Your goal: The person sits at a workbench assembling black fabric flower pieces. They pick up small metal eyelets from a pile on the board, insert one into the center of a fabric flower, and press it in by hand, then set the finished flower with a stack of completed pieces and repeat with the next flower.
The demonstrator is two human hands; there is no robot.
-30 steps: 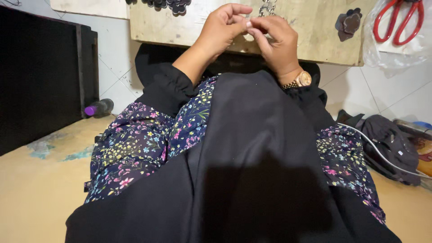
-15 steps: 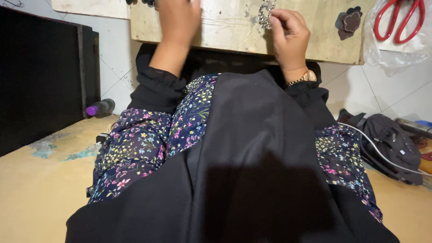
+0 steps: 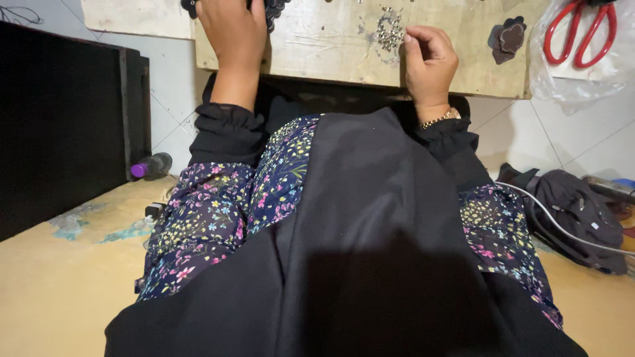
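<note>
Here, from the head camera, I look down over a lap covered by a plain black cloth and a dark floral dress; past it lies a pale, scuffed wooden board, where both hands are at work. To the left stands a large black panel, with a small purple-capped bottle on the tan floor at its foot; to the right a crumpled dark grey garment lies under a white cable. At the board's far right end sits a clear plastic bag with red-handled scissors seen through it; beside the bag a small dark flower-shaped piece rests on the wood. A little heap of small silver metal bits lies on the board, just left of the right hand. That hand is curled, knuckles up, thumb beside the heap; I cannot tell whether it grips anything; a gold bracelet circles its wrist. The left hand reaches further up the board, fingers over a cluster of dark pieces at the top edge; its fingertips are cut off from view, so its grip is also unclear. Both black cuffs are gathered at the wrists.
</note>
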